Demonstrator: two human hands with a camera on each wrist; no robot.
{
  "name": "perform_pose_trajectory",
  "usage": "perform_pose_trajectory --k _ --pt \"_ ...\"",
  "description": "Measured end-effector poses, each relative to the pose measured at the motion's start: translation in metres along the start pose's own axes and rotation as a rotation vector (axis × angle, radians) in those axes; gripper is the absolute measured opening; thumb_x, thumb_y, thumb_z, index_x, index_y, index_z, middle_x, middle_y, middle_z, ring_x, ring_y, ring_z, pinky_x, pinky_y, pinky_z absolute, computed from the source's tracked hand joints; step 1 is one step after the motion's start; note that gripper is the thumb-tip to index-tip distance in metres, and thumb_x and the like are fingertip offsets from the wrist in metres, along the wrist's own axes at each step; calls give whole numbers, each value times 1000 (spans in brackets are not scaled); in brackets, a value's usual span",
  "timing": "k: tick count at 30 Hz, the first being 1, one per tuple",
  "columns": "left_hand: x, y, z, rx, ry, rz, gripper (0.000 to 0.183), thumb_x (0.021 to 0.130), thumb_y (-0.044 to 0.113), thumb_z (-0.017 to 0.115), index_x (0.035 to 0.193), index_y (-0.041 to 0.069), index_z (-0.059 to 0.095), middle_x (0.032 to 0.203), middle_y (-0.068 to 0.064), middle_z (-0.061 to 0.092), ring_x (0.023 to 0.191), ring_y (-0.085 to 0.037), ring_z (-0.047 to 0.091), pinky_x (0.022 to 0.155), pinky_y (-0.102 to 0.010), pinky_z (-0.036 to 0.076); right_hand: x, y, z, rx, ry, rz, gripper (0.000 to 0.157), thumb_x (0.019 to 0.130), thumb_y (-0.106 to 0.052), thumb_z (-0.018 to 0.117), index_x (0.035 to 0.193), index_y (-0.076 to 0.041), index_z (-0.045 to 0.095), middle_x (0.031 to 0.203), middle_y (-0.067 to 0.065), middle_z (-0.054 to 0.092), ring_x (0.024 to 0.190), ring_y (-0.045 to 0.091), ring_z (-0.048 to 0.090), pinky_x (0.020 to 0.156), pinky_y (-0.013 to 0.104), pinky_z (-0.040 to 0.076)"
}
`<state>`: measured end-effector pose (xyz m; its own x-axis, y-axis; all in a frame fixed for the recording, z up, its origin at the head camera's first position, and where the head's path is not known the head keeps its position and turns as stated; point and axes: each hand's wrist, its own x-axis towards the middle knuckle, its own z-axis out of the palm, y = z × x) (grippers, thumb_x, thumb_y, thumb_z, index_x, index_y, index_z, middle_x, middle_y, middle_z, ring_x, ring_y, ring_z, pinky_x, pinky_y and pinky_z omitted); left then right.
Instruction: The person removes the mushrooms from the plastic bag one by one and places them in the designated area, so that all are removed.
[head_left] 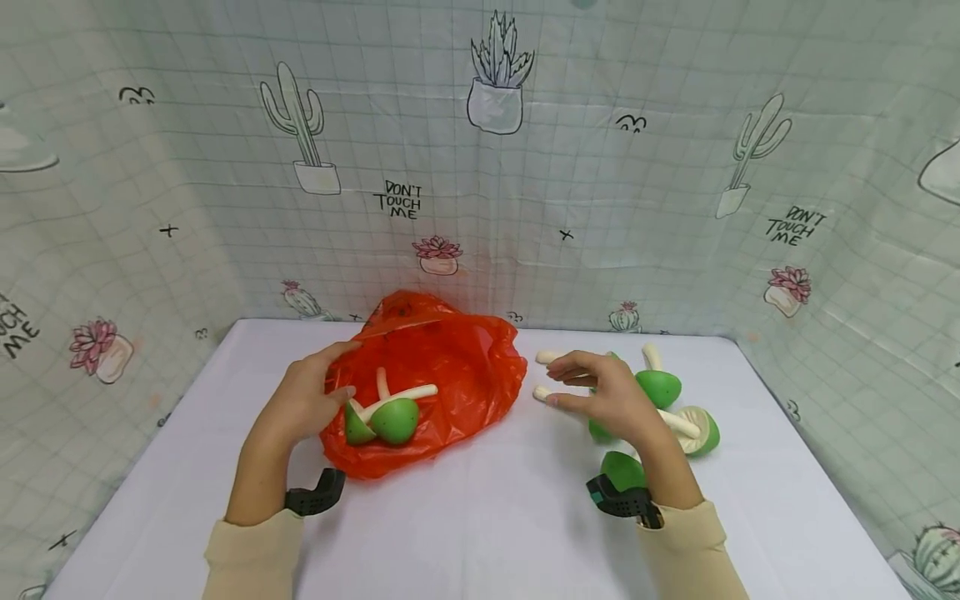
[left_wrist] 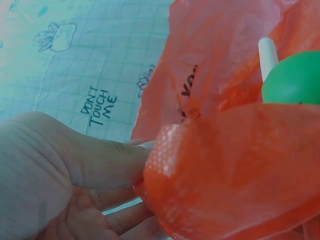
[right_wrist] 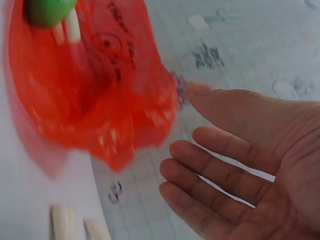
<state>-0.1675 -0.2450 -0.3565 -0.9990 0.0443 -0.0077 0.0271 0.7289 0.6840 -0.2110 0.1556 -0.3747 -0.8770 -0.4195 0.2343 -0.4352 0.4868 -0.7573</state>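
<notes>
A red plastic bag (head_left: 468, 387) lies with its mouth spread toward me, left of the table's middle. Its left edge is pinched by my left hand (head_left: 303, 396), thumb on one side of the film in the left wrist view. Inside the bag rest green-capped mushrooms (head_left: 395, 421) with pale stems. My right hand (head_left: 611, 396) hovers over a group of similar mushrooms (head_left: 658, 388) on the right, partly hiding them. Its fingers are relaxed and apart, with nothing between them in the right wrist view. Pale stem ends (head_left: 542, 392) poke out close to its fingertips.
The white tabletop (head_left: 465, 533) holds the bag and the mushrooms. One green cap (head_left: 622, 471) lies beside my right wristband. A patterned cloth (head_left: 480, 183) with cactus drawings closes in the back and both sides.
</notes>
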Motion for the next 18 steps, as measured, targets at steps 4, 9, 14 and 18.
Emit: perform_pose_trajectory --k 4,9,14,18 --pt "-2 -1 1 4 3 12 64 99 -1 67 158 4 43 155 -29 46 140 -51 43 99 -64 53 15 -12 25 39 -53 -57 35 90 -11 84 120 1 72 116 14 74 110 33 71 102 50 57" --pt "-3 -3 0 -2 13 17 63 99 -2 66 158 4 44 156 -29 46 140 -51 43 99 -64 53 35 -27 54 50 -98 -75 34 90 -14 84 120 -1 73 114 9 75 108 30 70 100 49 58" --pt "-2 -4 -2 -8 28 30 63 98 -3 65 157 4 44 156 -29 46 141 -51 43 99 -63 52 56 -35 82 78 -102 -71 33 91 -16 83 119 0 74 114 8 75 109 29 70 99 44 59" --pt "-2 -6 -4 -9 30 43 62 98 -2 66 157 4 46 155 -29 47 141 -50 44 103 -65 50 68 -39 104 122 -80 -19 32 91 -16 83 118 -1 74 114 9 75 110 34 69 98 43 59"
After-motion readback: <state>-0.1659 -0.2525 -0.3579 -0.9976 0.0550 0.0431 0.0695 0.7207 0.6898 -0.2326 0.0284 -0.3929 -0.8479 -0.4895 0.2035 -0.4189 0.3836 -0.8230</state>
